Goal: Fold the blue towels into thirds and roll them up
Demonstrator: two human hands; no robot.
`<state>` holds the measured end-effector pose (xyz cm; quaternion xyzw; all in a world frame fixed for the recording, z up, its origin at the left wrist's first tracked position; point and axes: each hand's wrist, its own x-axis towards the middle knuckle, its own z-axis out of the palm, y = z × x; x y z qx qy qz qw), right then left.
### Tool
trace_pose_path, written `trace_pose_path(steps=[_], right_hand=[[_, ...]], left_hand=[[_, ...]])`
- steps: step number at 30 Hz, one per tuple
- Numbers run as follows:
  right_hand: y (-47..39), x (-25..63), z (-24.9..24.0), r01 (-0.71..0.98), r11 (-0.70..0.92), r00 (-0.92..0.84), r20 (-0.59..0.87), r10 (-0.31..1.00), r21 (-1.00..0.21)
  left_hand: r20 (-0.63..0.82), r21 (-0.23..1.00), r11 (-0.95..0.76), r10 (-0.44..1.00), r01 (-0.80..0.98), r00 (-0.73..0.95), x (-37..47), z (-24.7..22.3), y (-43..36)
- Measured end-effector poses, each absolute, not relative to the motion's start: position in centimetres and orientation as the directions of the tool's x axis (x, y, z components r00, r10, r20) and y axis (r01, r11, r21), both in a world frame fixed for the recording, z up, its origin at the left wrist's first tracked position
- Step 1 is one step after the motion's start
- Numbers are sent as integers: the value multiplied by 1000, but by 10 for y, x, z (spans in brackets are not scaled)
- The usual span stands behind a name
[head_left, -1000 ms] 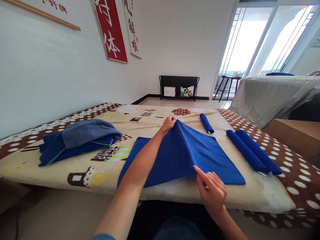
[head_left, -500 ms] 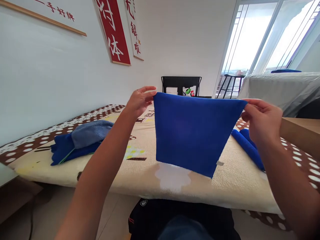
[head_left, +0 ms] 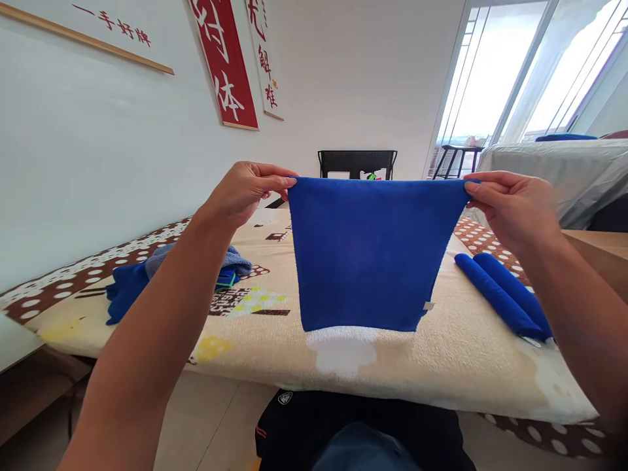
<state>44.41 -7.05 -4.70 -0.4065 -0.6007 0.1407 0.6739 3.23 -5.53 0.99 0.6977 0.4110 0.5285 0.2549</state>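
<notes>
A blue towel hangs stretched between my hands above the bed, with a small pale tag near its lower right corner. My left hand pinches the upper left corner. At the upper right corner, the thumb and fingers of my right hand are closed on the cloth. Two rolled blue towels lie side by side on the bed to the right, partly behind my right forearm. A loose pile of blue and grey-blue cloths rests on the left, partly hidden by my left arm.
The bed is covered by a cream patterned blanket with a brown, white-dotted border. Beyond it stand a black chair, a dark stool and a plastic-covered piece of furniture. Scrolls with red and white lettering hang on the left wall.
The towel's top edge is pulled straighter and its lower edge hangs more level. My left hand has shifted left and up slightly. More of the rolled towels shows.
</notes>
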Motion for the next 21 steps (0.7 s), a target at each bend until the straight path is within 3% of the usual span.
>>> trace_pose_path(steps=[6, 15, 21], right_hand=[[-76, 440, -39, 488, 609, 219, 763, 608, -625], [-72, 439, -35, 512, 589, 228, 760, 608, -625], [-81, 436, -30, 652, 513, 181, 772, 610, -558]], left_hand=[[593, 723, -592, 796, 357, 121, 27, 8, -54], [566, 745, -559, 819, 365, 97, 25, 5, -51], [539, 754, -512, 840, 411, 57, 21, 8, -53]])
